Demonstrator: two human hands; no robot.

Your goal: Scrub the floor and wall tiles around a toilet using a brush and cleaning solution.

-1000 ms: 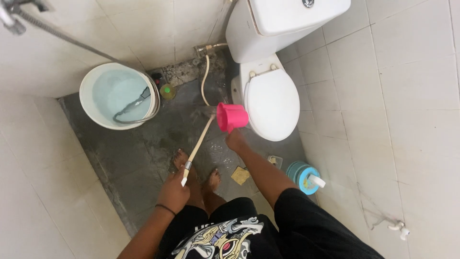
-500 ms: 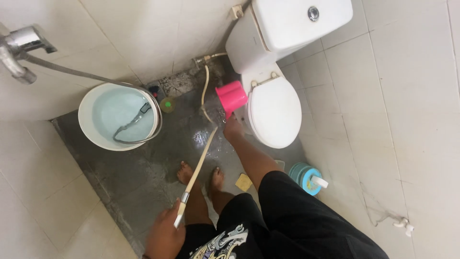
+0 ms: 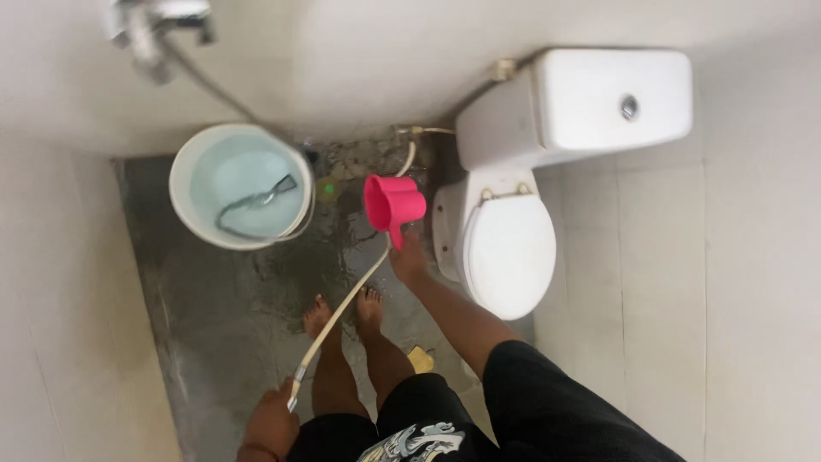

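Note:
My right hand [image 3: 410, 257] grips the handle of a pink plastic mug [image 3: 392, 204], held above the wet floor between the bucket and the toilet. My left hand [image 3: 272, 423] is closed on the near end of a long pale wooden stick [image 3: 342, 310], which runs up and to the right toward the mug. My bare feet [image 3: 344, 311] stand on the dark grey wet floor [image 3: 214, 299]. A white bucket [image 3: 182, 183] full of water sits at the wall, with a metal shower hose [image 3: 256, 202] dipping into it.
A white toilet with its lid down [image 3: 507, 251] and cistern [image 3: 599, 98] stands to the right. A tap [image 3: 150, 26] is on the wall at top left. A small yellow thing [image 3: 421, 358] lies on the floor by my leg. Pale tiles surround the dark floor.
The view has swung, so the toilet now sits further right. The pink mug moved left, toward the bucket. My left hand with the stick dropped lower in the picture.

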